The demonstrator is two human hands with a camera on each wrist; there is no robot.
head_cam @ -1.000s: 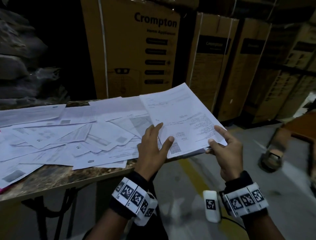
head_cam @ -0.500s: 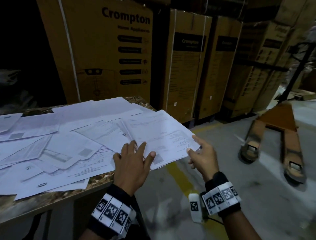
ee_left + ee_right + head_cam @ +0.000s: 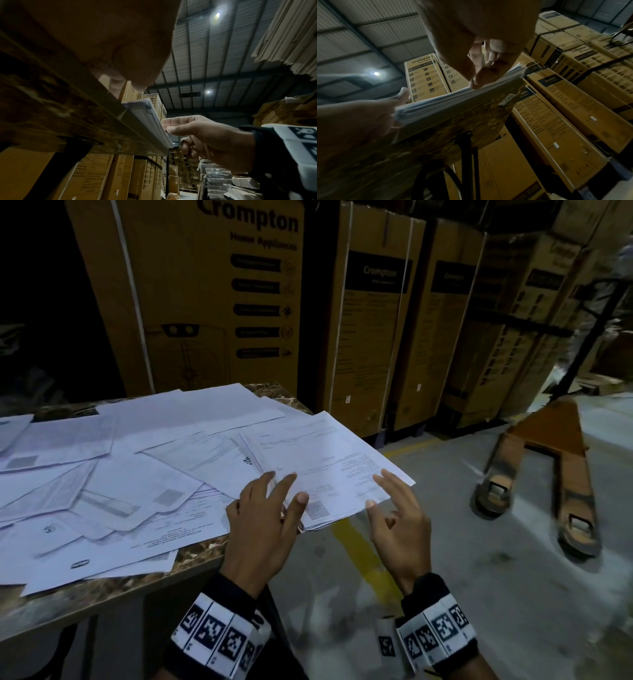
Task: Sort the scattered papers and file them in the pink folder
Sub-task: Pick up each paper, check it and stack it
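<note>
— Where the desk (image 3: 191,556) ends, what sits under the grips?
— A gathered stack of papers (image 3: 329,470), overhanging the corner, loose papers (image 3: 102,501) beyond the left hand (image 3: 263,529).
— And the grips?
— Left thumb and fingers lie spread on the stack; right hand (image 3: 397,529) touches its edge, fingers relaxed.

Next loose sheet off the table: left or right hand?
Left, probably. The left hand sits at the table edge beside the scattered papers; the right hand hangs off the table's end, at the gathered stack.
</note>
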